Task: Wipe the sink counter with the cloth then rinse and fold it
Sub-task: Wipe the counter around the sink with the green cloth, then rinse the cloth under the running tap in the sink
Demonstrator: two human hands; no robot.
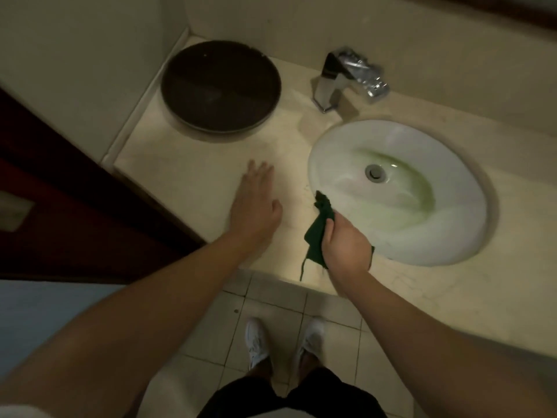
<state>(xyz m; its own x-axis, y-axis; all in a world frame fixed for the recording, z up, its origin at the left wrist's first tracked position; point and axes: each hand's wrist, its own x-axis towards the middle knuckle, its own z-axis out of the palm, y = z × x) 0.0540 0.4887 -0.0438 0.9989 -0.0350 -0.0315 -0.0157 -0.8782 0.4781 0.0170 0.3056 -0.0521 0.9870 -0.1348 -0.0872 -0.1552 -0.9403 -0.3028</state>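
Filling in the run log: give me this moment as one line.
phase: wiping counter | right hand: grips green cloth beside sink | left hand: open, over counter | faucet: no water visible

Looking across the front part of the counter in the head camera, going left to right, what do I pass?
From the left: left hand → green cloth → sink drain.

You are wearing black shorts (pixel 301 396), with a white left trainer (pixel 256 342) and a white right trainer (pixel 311 337). Your left forearm (pixel 168 291) and right forearm (pixel 391 312) are showing bare down to the left hand (pixel 256 203) and right hand (pixel 346 245).
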